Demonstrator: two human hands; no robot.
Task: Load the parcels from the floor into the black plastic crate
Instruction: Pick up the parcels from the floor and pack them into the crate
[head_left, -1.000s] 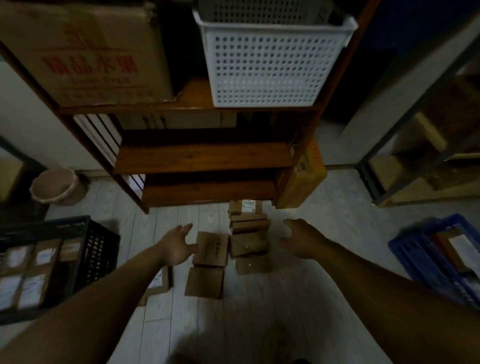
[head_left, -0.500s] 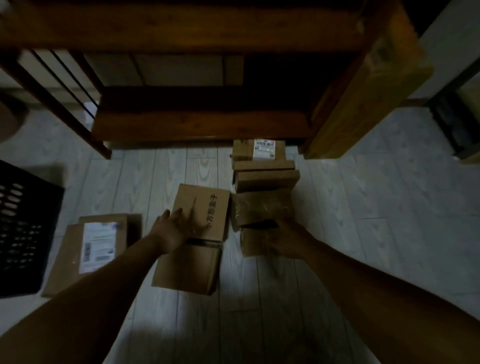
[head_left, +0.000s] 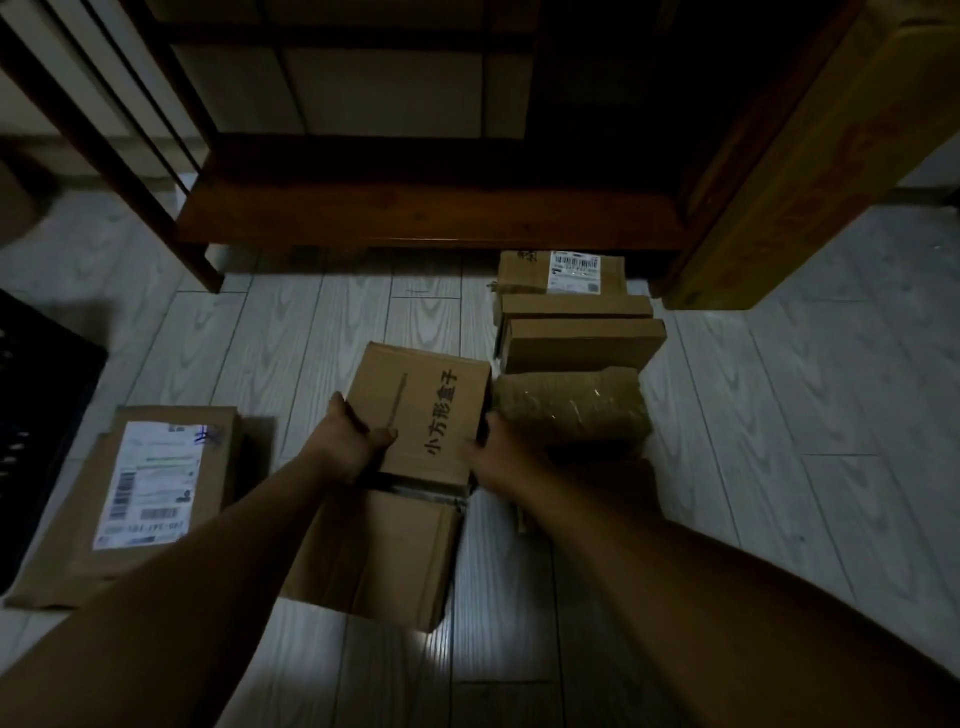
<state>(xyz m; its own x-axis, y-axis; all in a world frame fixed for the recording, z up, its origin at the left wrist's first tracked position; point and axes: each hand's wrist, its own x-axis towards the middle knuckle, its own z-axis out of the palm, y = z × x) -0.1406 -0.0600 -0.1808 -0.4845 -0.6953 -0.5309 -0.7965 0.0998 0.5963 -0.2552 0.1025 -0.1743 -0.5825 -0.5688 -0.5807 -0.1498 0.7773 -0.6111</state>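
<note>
Box (head_left: 421, 410) top face has black print reading 小方形盒子, running along its length, plus a thin dashed seam line beside it. Both hands grip it. Left hand (head_left: 353, 441) pinches the left edge: thumb lies on the top face and the fingers curl round the side. Right hand (head_left: 493, 452) clamps the right edge: thumb is on top, and the fingers go down the side and are hidden. Both forearms reach in from the bottom of the frame, converging on the box.

The box sits on the near-end overlap of a lower box (head_left: 374, 556), plain brown, directly under and toward the person from the grip, with a dark tape strip at the joint.

Left of the grip: flat parcel (head_left: 140, 499) on the floor (head_left: 779, 415), with a white shipping label, barcodes and a blue pen scribble; the digits are too blurred to read. Further left, at the frame edge, is the black crate (head_left: 31, 395), only partly seen.

Just right of the grip: taped parcel (head_left: 571, 410), shiny with wrap and touching the right hand. Beyond it are two plain cartons, then a labelled carton (head_left: 566, 273) with a white barcode sticker, text unreadable.

Beyond the grip: dark wood shelf (head_left: 415, 208). Far right: a yellow-brown case (head_left: 810, 156) leaning by the shelf, with faint print that is illegible.
</note>
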